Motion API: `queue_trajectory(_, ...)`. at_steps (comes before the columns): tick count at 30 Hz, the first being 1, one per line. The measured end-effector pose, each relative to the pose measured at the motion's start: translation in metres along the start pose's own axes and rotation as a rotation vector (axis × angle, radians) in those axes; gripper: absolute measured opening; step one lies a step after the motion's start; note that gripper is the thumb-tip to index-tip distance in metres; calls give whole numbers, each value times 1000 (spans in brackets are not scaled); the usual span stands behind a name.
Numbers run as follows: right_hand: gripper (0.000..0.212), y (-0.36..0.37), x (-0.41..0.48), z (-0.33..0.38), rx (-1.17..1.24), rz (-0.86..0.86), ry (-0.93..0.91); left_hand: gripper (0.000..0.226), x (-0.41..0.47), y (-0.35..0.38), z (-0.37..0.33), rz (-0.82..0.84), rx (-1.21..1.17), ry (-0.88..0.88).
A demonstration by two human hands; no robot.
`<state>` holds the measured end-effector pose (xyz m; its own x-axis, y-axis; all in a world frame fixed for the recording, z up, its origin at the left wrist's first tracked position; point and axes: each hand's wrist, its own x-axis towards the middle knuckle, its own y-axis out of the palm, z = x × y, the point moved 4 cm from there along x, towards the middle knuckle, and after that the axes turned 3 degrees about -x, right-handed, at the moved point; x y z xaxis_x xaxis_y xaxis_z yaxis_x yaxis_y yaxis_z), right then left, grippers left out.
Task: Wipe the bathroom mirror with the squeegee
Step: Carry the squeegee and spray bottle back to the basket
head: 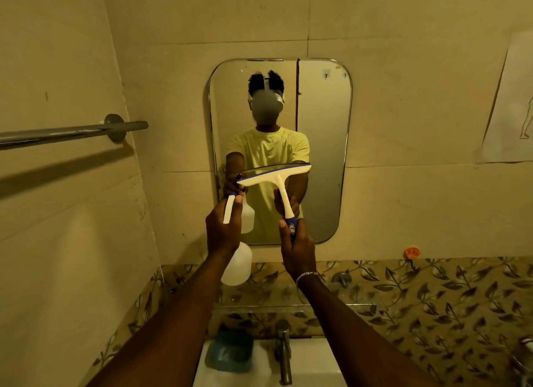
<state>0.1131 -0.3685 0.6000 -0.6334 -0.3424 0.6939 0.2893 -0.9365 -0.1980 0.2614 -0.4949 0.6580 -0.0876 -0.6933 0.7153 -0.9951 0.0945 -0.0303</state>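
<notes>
A rounded rectangular mirror hangs on the tiled wall straight ahead and reflects a person in a yellow shirt. My right hand grips the blue end of a white squeegee. Its blade lies across the lower middle of the mirror, whether touching the glass I cannot tell. My left hand holds a translucent white spray bottle by the neck, with a finger on its white trigger, nozzle pointing at the mirror.
A metal towel bar juts from the left wall. Below are a glass shelf, a tap over a white basin, and a blue soap dish. A paper sheet hangs on the right wall.
</notes>
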Motion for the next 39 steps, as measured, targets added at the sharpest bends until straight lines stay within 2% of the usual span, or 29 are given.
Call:
queue_trajectory(9,50,-5,3,-5,26,-34,-6,36,-9,11,2,25,-2,9)
queue_trajectory(14,31,-23,0,-12,-6,-51,20,45,-19,35,0,91,-87,-31)
queue_trajectory(16,33,-46,0,-22,-51,-67,38,49,-28,57,-5,113,-111,-53)
queue_trajectory(20,42,-147,-4,-78,-180,-241,74,56,-78,149,-47,328,-209,-19)
queue_trajectory(25,42,-160,-15,-96,-187,-167,173,39,-88,161,-51,312,-250,3)
queue_trajectory(28,48,-221,-27,-121,-290,-257,214,42,-127,209,-76,438,-288,-22)
queue_trajectory(30,44,-266,-39,-133,-356,-312,224,46,-158,242,-92,517,-320,-28)
queue_trajectory(35,57,-339,-68,-165,-443,-340,339,44,-216,299,-109,627,-353,-23)
queue_trajectory(39,47,-381,-101,-192,-509,-341,441,40,-262,330,-114,681,-401,-75)
